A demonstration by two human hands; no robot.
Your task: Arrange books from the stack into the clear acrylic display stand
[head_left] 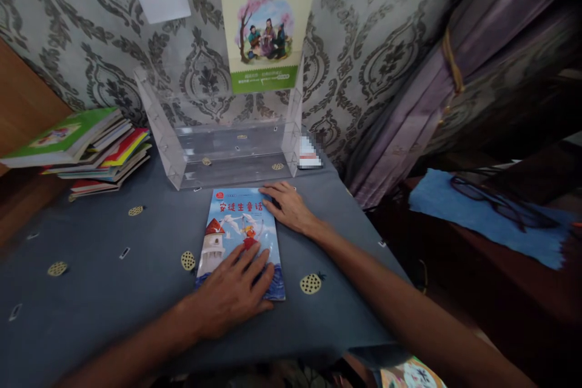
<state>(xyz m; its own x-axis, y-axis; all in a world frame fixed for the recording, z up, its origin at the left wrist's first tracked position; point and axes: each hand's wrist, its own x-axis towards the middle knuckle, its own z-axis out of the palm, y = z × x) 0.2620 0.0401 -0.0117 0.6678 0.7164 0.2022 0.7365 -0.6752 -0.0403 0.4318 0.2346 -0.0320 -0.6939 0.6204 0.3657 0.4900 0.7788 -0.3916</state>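
From where I stand, one blue illustrated book (239, 227) lies face up on the counter (136, 273), centre of the frame. The left hand (240, 282) rests on its lower cover, palm down, fingers moderately spread. The right hand (293, 209) touches its upper right corner, fingers partly extended; whether it grips the edge, I cannot tell. A clear rack (161, 127) stands just beyond, upper middle; a stack of books (109, 151) lies at left.
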